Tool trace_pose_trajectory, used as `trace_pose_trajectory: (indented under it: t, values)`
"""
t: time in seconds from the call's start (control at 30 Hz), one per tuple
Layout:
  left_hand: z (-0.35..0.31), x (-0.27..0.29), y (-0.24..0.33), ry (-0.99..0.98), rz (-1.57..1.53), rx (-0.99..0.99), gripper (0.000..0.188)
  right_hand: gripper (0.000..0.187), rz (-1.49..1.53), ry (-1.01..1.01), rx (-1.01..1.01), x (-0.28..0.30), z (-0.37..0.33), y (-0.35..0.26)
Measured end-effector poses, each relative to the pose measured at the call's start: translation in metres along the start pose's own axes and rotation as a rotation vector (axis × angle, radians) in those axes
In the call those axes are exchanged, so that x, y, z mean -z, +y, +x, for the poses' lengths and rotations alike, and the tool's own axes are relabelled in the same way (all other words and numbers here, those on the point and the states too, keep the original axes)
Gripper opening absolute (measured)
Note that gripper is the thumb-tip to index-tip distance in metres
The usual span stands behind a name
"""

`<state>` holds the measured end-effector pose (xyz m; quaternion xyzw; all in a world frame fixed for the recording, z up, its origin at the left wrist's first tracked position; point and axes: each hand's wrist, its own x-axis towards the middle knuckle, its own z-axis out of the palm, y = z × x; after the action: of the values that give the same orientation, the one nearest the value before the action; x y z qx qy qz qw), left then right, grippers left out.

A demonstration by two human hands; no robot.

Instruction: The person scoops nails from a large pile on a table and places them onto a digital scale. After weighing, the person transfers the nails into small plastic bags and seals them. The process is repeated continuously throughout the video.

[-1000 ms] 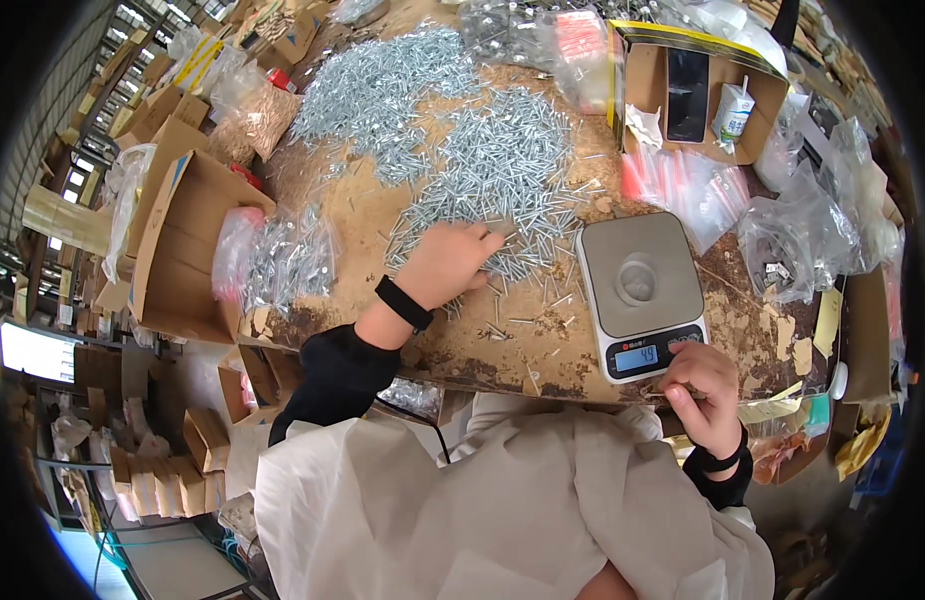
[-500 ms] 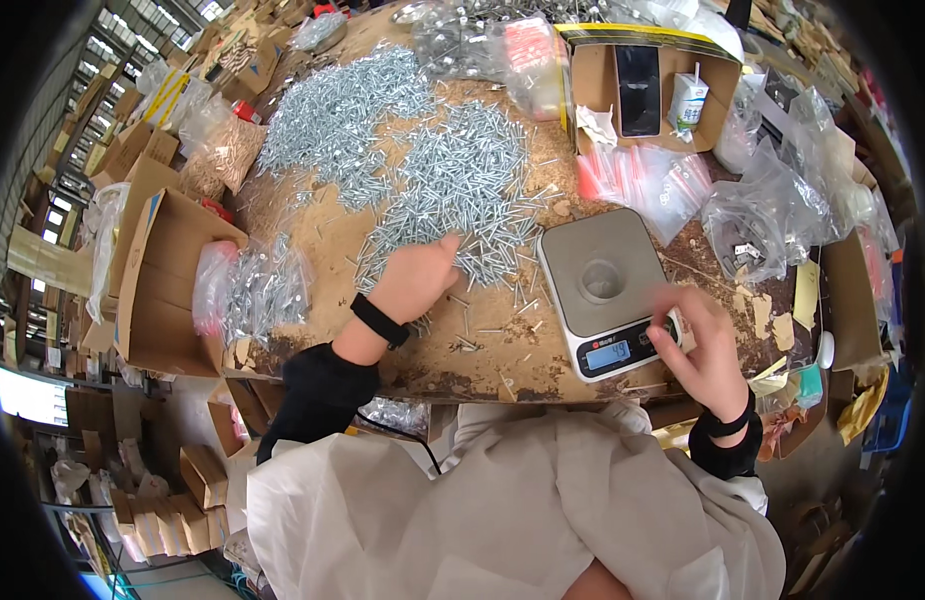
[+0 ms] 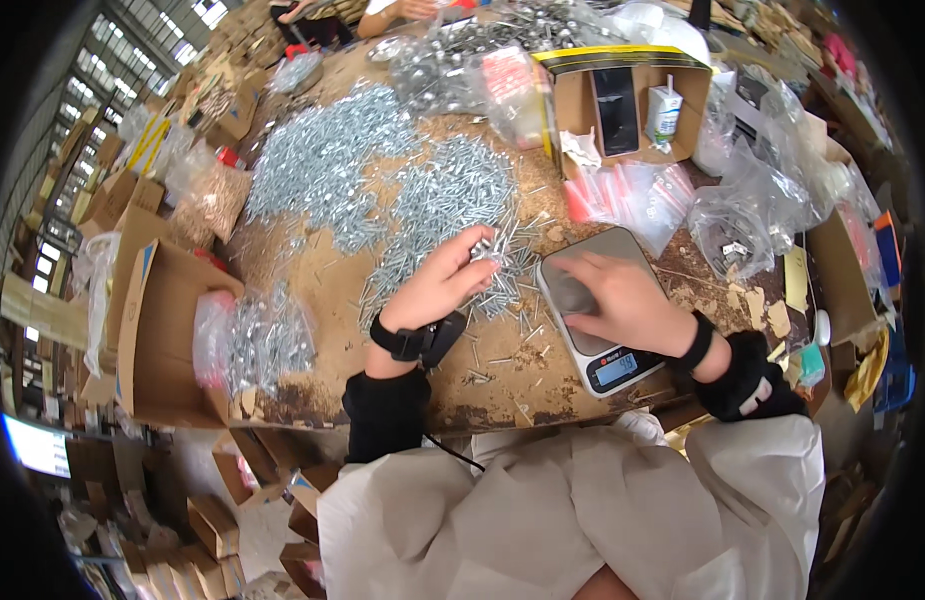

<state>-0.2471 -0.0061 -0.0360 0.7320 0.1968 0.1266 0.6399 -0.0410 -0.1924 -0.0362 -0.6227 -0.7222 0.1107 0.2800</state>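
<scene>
My left hand (image 3: 437,290) is closed around several silvery screws (image 3: 482,248), at the near edge of a loose pile of screws (image 3: 452,190). My right hand (image 3: 632,305) reaches over a digital kitchen scale (image 3: 614,242) with a grey top and a lit display. Its thumb and fingers curl around a small round cup (image 3: 574,296), which they partly hide. Whether the cup still touches the scale top, I cannot tell.
A second screw pile (image 3: 317,165) spreads at the far left. Bagged screws (image 3: 269,340) lie beside an open carton (image 3: 172,320). Behind the scale are zip bags (image 3: 632,205) and a box (image 3: 682,100) holding a phone and a drink carton. Another person's hand (image 3: 414,8) shows at the far edge.
My right hand has moved left from the scale's front right corner onto the cup. My left hand has lifted from the pile with screws in its fingers. The whole view has shifted slightly.
</scene>
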Motion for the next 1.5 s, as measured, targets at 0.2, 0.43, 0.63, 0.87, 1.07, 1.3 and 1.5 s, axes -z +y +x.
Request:
trace_pose_trajectory:
  t: [0.2,0.43,0.63,0.87,1.07,1.3,1.5]
  values:
    - [-0.005,0.001,-0.019,0.027,-0.022,-0.205,0.029,0.072,0.287,-0.008,-0.047,-0.034,0.077,-0.012]
    - [-0.004,0.012,-0.027,0.151,0.038,-0.262,0.031,0.087,0.431,0.037,-0.037,-0.048,0.082,-0.020]
    - [-0.014,0.008,-0.020,0.176,0.175,-0.308,0.047,0.090,0.576,0.044,0.105,-0.058,0.083,-0.003]
    - [-0.015,0.000,-0.015,0.162,0.282,-0.308,0.069,0.074,0.816,-0.154,-0.095,-0.058,0.072,0.000]
    - [-0.014,-0.003,-0.019,-0.011,-0.144,-0.263,0.074,0.053,0.769,-0.085,-0.033,-0.050,0.064,-0.004]
    - [-0.007,-0.002,-0.026,0.140,-0.085,-0.320,0.058,0.048,0.279,0.000,-0.049,-0.005,0.023,0.010]
    - [-0.001,0.010,-0.040,0.377,-0.034,-0.323,0.036,0.053,0.180,0.025,-0.032,0.009,-0.015,0.031]
